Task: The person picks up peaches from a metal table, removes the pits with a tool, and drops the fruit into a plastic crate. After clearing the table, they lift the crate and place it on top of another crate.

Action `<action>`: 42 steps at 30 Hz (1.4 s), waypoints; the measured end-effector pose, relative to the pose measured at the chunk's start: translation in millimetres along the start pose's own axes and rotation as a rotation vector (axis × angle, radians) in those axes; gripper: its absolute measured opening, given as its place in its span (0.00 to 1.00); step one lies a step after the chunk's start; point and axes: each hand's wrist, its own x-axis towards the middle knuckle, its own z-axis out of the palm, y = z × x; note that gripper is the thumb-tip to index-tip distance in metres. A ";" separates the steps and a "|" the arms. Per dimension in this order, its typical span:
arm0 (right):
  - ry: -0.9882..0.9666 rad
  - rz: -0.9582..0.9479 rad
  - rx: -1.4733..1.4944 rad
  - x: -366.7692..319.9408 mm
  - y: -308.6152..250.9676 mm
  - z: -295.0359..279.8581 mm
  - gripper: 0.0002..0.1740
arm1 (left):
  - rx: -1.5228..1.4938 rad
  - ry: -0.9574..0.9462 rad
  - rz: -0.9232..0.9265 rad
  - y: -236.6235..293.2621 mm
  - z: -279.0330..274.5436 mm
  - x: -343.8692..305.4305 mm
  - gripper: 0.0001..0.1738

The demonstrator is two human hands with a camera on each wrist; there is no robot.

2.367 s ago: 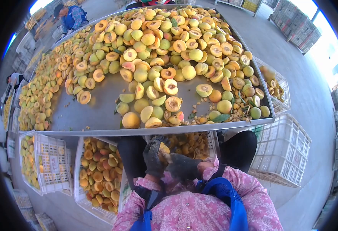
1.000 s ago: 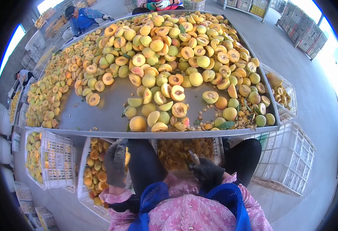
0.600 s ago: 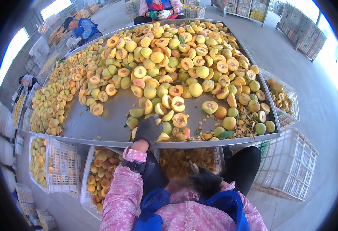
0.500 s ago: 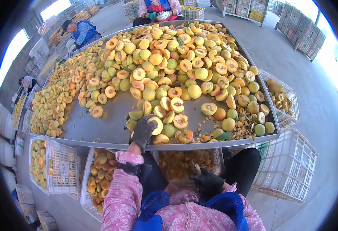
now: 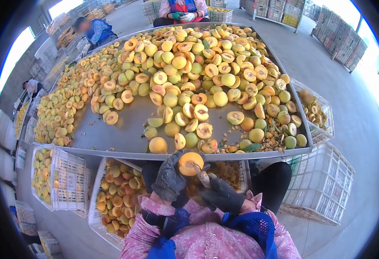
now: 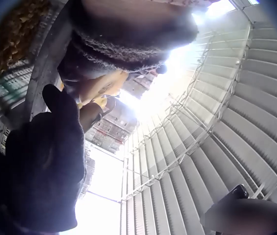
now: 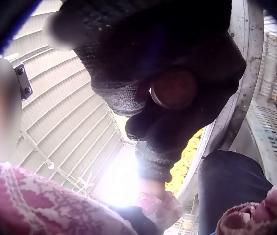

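My gloved left hand (image 5: 169, 178) grips a yellow peach half (image 5: 190, 164), cut face up, in front of the table's near edge. In my gloved right hand (image 5: 224, 194) is a pitting spoon (image 5: 203, 178) with a thin metal loop, its tip at the centre of the cut face. The left wrist view shows the peach half (image 6: 101, 85) under the left glove, with the right hand (image 6: 50, 161) beside it. The round handle end (image 7: 175, 88) sticks out of the right fist (image 7: 163, 58) in the right wrist view.
A metal table (image 5: 124, 144) bears a heap of peach halves (image 5: 176, 64). White crates of halves stand at left (image 5: 70, 179) and by the left knee (image 5: 95, 216); one with scraps (image 5: 237, 172) sits between the knees. Another white crate (image 5: 319, 181) is at right. People work beyond.
The left hand was over the left crate, then took a peach half from the table's front and drew it to the lap. The right hand brought the pitting spoon up to it.
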 end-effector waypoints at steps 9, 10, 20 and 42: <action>0.124 -0.153 0.075 22.8 47.7 7.3 0.12 | -0.605 -0.068 -0.232 13.5 22.6 -4.7 0.25; 0.158 -0.262 -0.075 30.8 62.3 5.4 0.14 | -0.606 -0.069 -0.232 13.8 26.0 -5.0 0.25; 0.064 -0.393 -0.383 45.7 81.6 -6.3 0.38 | -1.612 0.062 -0.625 4.4 50.1 -1.1 0.25; 0.063 -0.692 -0.669 50.0 102.7 -11.7 0.19 | -1.174 -0.027 -0.462 -34.6 63.9 -20.5 0.23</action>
